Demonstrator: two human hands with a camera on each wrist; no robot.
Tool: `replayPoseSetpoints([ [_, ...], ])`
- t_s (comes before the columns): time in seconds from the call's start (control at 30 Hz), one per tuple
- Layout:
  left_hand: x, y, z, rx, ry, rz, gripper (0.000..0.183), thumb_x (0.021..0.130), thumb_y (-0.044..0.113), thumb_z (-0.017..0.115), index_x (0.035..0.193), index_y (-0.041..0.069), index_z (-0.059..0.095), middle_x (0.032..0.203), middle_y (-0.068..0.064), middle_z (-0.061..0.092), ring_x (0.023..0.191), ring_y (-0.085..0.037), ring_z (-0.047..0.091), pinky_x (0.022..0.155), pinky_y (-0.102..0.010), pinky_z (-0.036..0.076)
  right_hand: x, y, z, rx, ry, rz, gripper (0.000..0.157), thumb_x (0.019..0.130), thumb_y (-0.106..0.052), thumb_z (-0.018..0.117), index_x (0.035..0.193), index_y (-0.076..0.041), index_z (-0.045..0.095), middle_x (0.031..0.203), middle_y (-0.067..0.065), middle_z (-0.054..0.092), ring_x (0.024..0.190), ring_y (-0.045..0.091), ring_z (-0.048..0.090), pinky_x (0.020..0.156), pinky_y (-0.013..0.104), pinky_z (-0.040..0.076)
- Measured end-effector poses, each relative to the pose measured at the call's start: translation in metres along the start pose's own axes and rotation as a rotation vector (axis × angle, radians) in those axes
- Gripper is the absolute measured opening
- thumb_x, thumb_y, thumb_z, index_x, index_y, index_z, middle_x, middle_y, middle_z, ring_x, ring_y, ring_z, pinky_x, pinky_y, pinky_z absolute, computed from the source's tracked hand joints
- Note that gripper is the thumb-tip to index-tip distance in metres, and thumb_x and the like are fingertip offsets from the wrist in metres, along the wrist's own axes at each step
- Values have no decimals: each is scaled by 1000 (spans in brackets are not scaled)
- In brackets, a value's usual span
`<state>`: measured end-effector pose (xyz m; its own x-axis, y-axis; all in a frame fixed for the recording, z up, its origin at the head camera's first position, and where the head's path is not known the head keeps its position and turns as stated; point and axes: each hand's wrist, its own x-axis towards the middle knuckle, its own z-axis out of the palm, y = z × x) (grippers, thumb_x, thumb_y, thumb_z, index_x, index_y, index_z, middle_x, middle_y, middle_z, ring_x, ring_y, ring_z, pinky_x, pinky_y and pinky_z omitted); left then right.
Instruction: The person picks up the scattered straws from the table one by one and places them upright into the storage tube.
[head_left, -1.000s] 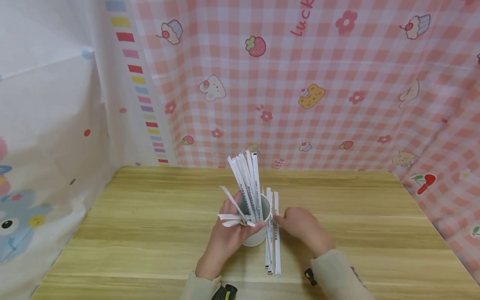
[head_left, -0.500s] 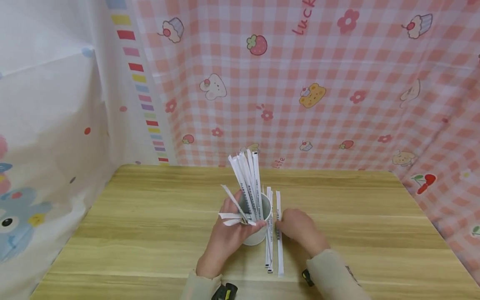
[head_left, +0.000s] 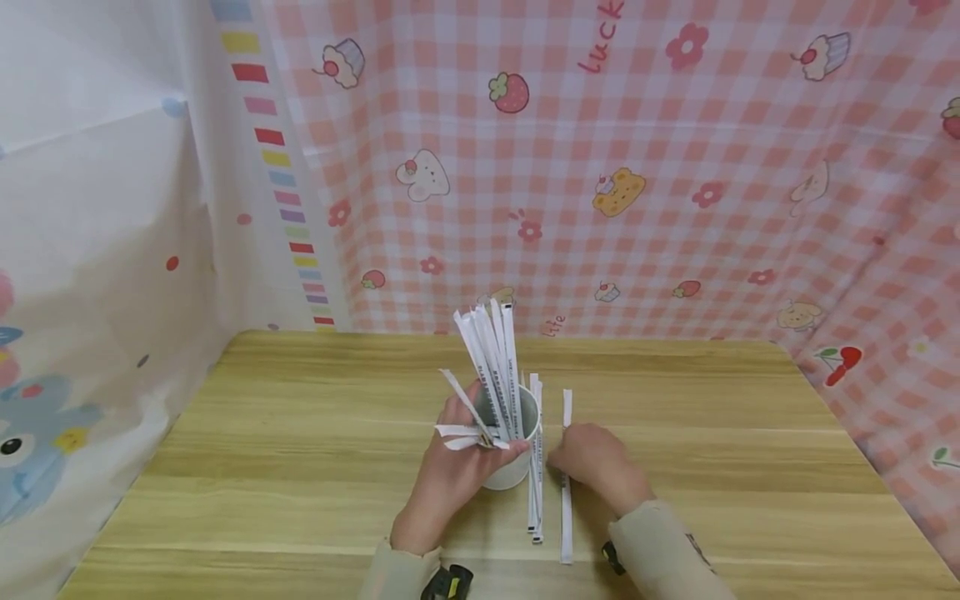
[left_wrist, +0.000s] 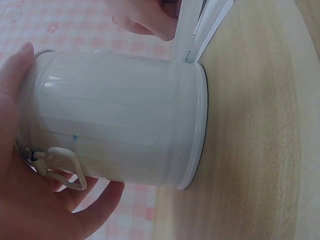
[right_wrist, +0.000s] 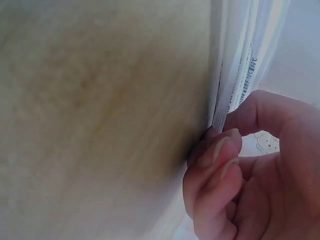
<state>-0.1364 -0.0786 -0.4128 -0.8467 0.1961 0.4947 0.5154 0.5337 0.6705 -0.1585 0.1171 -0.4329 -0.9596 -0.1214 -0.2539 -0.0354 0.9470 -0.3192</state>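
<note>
Left hand (head_left: 450,475) around white cup (head_left: 517,454) of wrapped straws (head_left: 491,367), right hand (head_left: 596,462) pinching one table straw (head_left: 566,500).

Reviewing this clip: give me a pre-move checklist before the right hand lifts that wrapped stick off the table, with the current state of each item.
1. Cup upright on the table: ok.
2. Left hand grips the cup: ok; fingers wrap its wall in the left wrist view.
3. Right hand pinches a single stick: cannot tell; the wrist view shows fingertips at the sticks' edge, count unclear.
4. That stick lies apart from the other loose sticks: ok.
5. Room in the cup among the standing sticks: cannot tell.
</note>
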Motion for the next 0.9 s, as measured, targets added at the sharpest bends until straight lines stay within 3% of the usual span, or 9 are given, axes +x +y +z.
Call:
replayPoseSetpoints([
  [0.3,1,1,1,-18,0,4,82,64,44,76,131,15,39,117,-4,48,109,-21,43,88,-40,39,1,5,-5,42,-13,31,27,74,-30,60,55,-12,51,52,2,47,45,16,41,42,29,33],
  [0.6,0,1,1,-5,-1,-15,82,62,43,77,130,15,40,112,-4,50,106,-20,44,86,-39,39,-6,-1,-35,86,38,8,22,76,-30,56,68,-10,55,61,4,51,52,18,45,45,30,36],
  [0.73,-1,0,1,10,-1,-16,83,63,44,76,131,15,40,112,-4,50,105,-20,44,85,-39,40,-13,-10,-55,116,99,-14,21,78,-30,54,73,-9,54,62,3,51,54,18,45,46,29,36],
  [0.9,0,0,0,0,-3,-9,82,62,44,77,130,16,40,110,-3,51,103,-19,45,84,-37,41,-21,-20,-78,154,226,-125,16,81,-25,50,75,-10,53,58,2,47,50,15,42,44,28,34],
])
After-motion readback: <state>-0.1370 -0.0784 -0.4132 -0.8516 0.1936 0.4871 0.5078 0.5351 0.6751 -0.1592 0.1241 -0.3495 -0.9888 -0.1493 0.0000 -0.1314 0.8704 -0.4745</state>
